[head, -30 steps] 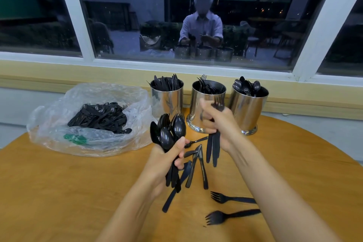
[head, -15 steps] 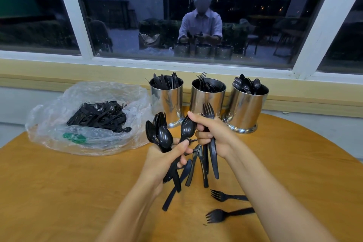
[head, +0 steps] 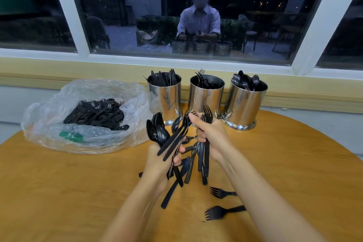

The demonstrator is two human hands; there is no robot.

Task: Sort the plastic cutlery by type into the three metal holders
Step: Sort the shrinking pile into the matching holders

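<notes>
Right hand (head: pixel 211 133) pinched spoon (head: pixel 173 140) now aslant onto spoon bunch (head: pixel 157 130) in left hand (head: pixel 159 161) grip; forks (head: pixel 207 112) in right fist.

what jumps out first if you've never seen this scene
Mid-table, both hands clutch black cutlery: the left hand grips spoons, the right hand holds forks. Behind them three shiny metal holders stand in a row, and a plastic bag of unsorted cutlery lies at left.

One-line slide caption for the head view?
Left hand grips a bunch of black spoons, right hand grips forks, over loose cutlery on a wooden table before three metal holders.
</notes>
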